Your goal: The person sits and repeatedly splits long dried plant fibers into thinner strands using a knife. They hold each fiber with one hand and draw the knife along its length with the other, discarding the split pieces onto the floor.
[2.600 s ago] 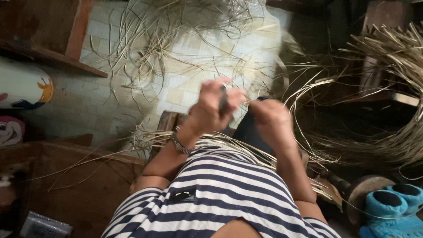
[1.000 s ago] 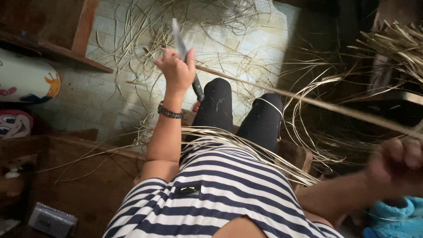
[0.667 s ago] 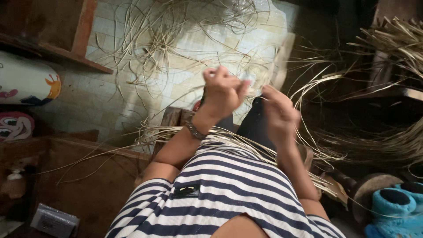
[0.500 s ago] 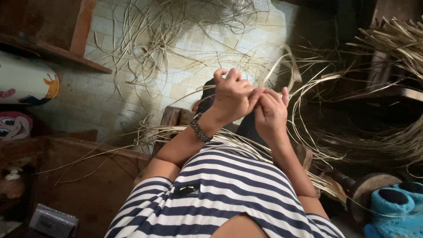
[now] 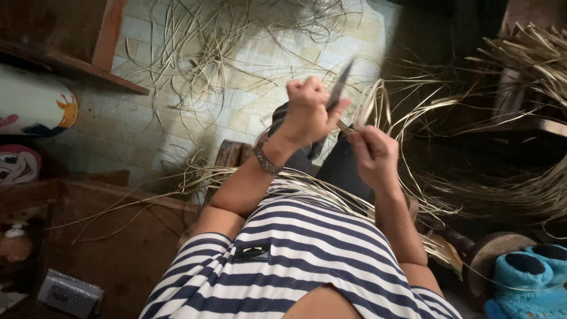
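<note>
I look down over a striped shirt at my two hands held above my dark-trousered knees. My left hand (image 5: 307,112), with a bracelet on the wrist, grips a knife (image 5: 338,88) whose blade points up and away. My right hand (image 5: 372,147) pinches a thin pale cane strip (image 5: 378,103) that loops upward just right of the blade. The blade's edge meets the strip between the two hands. More pale strips (image 5: 307,189) lie across my lap.
Loose cane shavings (image 5: 236,53) litter the tiled floor ahead. Large coiled bundles of strips (image 5: 520,118) fill the right side. A wooden shelf (image 5: 71,59) and painted toys stand at left, a wooden bench (image 5: 118,236) lower left, blue slippers (image 5: 525,277) lower right.
Earlier my left hand swung the knife up while my right hand pulled a long strip far right. Both hands have come back together, and the knife is again at the looped strip.
</note>
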